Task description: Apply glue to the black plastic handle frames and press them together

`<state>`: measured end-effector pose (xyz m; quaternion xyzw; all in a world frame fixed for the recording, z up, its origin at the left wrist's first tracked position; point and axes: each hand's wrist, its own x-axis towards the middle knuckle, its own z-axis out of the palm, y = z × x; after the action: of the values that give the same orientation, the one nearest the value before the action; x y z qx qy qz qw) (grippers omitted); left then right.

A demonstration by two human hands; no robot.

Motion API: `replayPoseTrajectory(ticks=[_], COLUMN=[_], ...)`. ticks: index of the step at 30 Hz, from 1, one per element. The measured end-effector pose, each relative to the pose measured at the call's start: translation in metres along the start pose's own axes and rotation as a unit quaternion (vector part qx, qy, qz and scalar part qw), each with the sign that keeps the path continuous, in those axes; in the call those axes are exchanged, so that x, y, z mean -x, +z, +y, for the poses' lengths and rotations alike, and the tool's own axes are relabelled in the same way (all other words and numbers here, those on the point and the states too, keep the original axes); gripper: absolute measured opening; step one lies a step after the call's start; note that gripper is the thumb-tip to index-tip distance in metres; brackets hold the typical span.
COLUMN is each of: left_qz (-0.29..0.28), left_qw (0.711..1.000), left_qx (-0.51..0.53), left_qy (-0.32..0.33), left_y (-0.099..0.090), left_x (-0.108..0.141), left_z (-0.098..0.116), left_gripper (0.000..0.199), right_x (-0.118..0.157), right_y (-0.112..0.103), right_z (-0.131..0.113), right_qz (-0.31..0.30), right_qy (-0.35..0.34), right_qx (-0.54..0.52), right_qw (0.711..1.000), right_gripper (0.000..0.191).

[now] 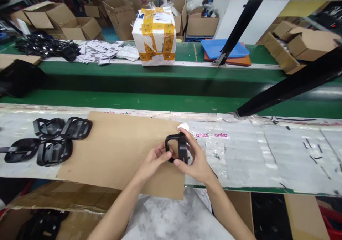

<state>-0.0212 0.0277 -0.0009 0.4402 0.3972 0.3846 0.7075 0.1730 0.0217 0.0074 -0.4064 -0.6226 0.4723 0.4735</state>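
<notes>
A black plastic part point(182, 149) with a curved handle is held in the air between both hands, above the right end of a brown cardboard sheet point(117, 147). My left hand point(156, 159) grips the handle side, its thumb and fingers closed on the frame. My right hand point(196, 159) is wrapped around the rounded right side, thumb at the bottom and fingers at the top. Just behind the part lies a small white piece point(183, 126). Several similar black parts point(55, 152) rest on the table left of the cardboard.
Beyond the table runs a green conveyor point(133, 99). A taped white box point(154, 36), white slips point(98, 51), black cables point(45, 46) and a blue tray point(224, 48) stand on the far side. A black slanted post point(288, 85) rises at the right.
</notes>
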Motion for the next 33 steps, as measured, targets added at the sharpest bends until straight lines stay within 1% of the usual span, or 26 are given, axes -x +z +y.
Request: replayPoseTrajectory(ticks=[1,2,4,6,7,8,9,10,11,13,14,17,19,21,23,24,25,27,28,29,30,32,33], left_qz=[0.004,0.005,0.000,0.000,0.015,0.034,0.062,0.094,0.125,0.177,0.188,0.180,0.168,0.170,0.174,0.175,0.175,0.173,0.172,0.171,0.170,0.169,0.171], left_qw=[0.997,0.987,0.957,0.922,0.903,0.882,0.861,0.842,0.825,0.796,0.782,0.738,0.717,0.703,0.694,0.691,0.689,0.687,0.688,0.690,0.692,0.697,0.699], left_qx=[-0.078,-0.154,-0.279,-0.366,-0.400,-0.431,-0.457,-0.476,-0.492,-0.523,-0.545,-0.621,-0.655,-0.674,-0.684,-0.688,-0.690,-0.693,-0.693,-0.692,-0.691,-0.687,-0.685], left_qy=[0.020,0.039,0.075,0.127,0.158,0.189,0.214,0.234,0.246,0.246,0.237,0.194,0.169,0.151,0.141,0.138,0.136,0.132,0.128,0.123,0.119,0.113,0.112], left_y=[-0.002,-0.004,-0.011,-0.023,-0.032,-0.040,-0.049,-0.057,-0.063,-0.071,-0.073,-0.071,-0.067,-0.065,-0.063,-0.062,-0.061,-0.060,-0.059,-0.058,-0.057,-0.056,-0.056], left_x=[-0.003,-0.007,-0.018,-0.033,-0.041,-0.048,-0.055,-0.061,-0.066,-0.072,-0.073,-0.074,-0.075,-0.076,-0.077,-0.077,-0.077,-0.076,-0.076,-0.075,-0.075,-0.075,-0.075], left_z=[0.001,0.003,0.004,0.002,-0.001,-0.004,-0.009,-0.014,-0.019,-0.027,-0.030,-0.033,-0.035,-0.037,-0.041,-0.042,-0.043,-0.044,-0.044,-0.043,-0.042,-0.041,-0.041], left_gripper=[0.037,0.032,0.027,0.028,0.029,0.031,0.031,0.031,0.032,0.036,0.041,0.063,0.073,0.072,0.070,0.070,0.071,0.072,0.072,0.072,0.073,0.075,0.075], right_x=[-0.002,-0.004,-0.005,-0.001,0.002,0.008,0.014,0.020,0.026,0.036,0.040,0.046,0.051,0.058,0.065,0.069,0.071,0.074,0.073,0.073,0.071,0.069,0.067], right_y=[0.002,0.003,0.004,0.000,-0.004,-0.008,-0.013,-0.019,-0.024,-0.035,-0.039,-0.046,-0.042,-0.031,-0.018,-0.012,-0.007,0.001,0.003,0.006,0.008,0.014,0.017], right_z=[-0.003,-0.006,-0.008,-0.002,0.005,0.012,0.021,0.031,0.040,0.054,0.057,0.056,0.048,0.041,0.039,0.039,0.040,0.040,0.039,0.037,0.035,0.029,0.027], right_qz=[-0.001,-0.004,-0.014,-0.015,0.003,0.034,0.076,0.121,0.150,0.163,0.158,0.138,0.106,0.079,0.065,0.055,0.044,0.032,0.047,0.079,0.125,0.223,0.244], right_qy=[-0.015,-0.022,-0.023,-0.015,-0.006,0.010,0.034,0.069,0.108,0.161,0.177,0.211,0.242,0.284,0.321,0.333,0.343,0.358,0.365,0.366,0.359,0.319,0.301], right_qx=[0.048,0.089,0.141,0.172,0.187,0.206,0.231,0.258,0.284,0.303,0.302,0.265,0.214,0.116,0.002,-0.035,-0.057,-0.065,-0.070,-0.075,-0.080,-0.080,-0.078], right_qw=[0.999,0.996,0.990,0.985,0.982,0.978,0.969,0.956,0.941,0.925,0.923,0.931,0.940,0.948,0.945,0.941,0.937,0.931,0.927,0.924,0.921,0.918,0.919], right_gripper=[0.090,0.093,0.098,0.098,0.093,0.083,0.070,0.055,0.046,0.039,0.038,0.042,0.049,0.055,0.058,0.059,0.061,0.062,0.062,0.061,0.060,0.057,0.056])
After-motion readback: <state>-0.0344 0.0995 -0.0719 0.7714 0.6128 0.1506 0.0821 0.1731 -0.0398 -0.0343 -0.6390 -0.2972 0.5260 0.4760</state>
